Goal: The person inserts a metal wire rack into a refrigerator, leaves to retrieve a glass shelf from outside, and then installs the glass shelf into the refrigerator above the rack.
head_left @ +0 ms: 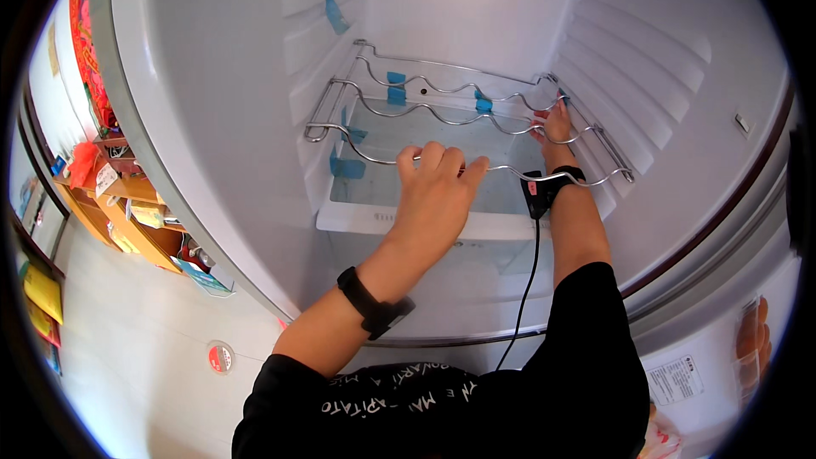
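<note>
A chrome wavy wire rack (374,102) sits inside an open white fridge, above a clear drawer (374,204). My left hand (435,187) grips the rack's front wire near its middle, fingers curled over it. My right hand (557,127) reaches deeper and holds a wire at the rack's right side. Black bands sit on both wrists, and a black cable (529,280) hangs from the right one.
Blue tape pieces (395,87) stick on the rack, the drawer and the ribbed left wall. The fridge's ribbed right wall (646,76) is close to my right arm. Wooden shelves with small items (127,204) stand at the left over a pale tiled floor.
</note>
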Demonstrator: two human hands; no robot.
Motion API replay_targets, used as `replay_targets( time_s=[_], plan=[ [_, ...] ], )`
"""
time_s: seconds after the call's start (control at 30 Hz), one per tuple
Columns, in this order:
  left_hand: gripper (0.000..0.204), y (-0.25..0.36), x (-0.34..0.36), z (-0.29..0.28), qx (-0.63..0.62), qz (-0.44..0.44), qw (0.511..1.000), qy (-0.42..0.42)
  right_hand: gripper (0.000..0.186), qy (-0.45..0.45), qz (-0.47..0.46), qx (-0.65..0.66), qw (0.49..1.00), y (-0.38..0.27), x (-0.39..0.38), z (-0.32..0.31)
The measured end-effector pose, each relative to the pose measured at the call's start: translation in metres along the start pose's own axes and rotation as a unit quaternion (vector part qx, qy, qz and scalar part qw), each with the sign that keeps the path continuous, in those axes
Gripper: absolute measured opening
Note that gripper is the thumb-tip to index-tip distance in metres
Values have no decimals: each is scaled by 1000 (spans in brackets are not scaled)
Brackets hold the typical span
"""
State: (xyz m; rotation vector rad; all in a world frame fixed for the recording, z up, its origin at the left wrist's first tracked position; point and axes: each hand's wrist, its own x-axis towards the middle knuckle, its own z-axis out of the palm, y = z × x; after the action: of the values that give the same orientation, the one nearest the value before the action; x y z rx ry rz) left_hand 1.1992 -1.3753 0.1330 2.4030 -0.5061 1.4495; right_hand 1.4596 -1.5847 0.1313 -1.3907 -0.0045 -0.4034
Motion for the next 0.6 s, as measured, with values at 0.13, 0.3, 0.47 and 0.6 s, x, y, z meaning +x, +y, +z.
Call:
replay_targets(
  time_s=[0.13, 0.3, 0.47, 0.6],
  plan=[
    [28, 0, 0, 2, 0, 3, 1000, 11, 38, -25, 67, 7, 997, -4, 3, -3],
    [28, -1, 0, -1, 12, 0, 1000, 4, 41, -66, 145, 73, 985, 1, 6, -5],
    [29, 2, 0, 3, 6, -2, 1000, 4, 41, -115, 48, 39, 991, 15, 19, -17],
    [29, -1, -3, 0, 19, 0, 1000, -4, 38, -61, -4, 94, 994, 8, 6, -6]
  ],
)
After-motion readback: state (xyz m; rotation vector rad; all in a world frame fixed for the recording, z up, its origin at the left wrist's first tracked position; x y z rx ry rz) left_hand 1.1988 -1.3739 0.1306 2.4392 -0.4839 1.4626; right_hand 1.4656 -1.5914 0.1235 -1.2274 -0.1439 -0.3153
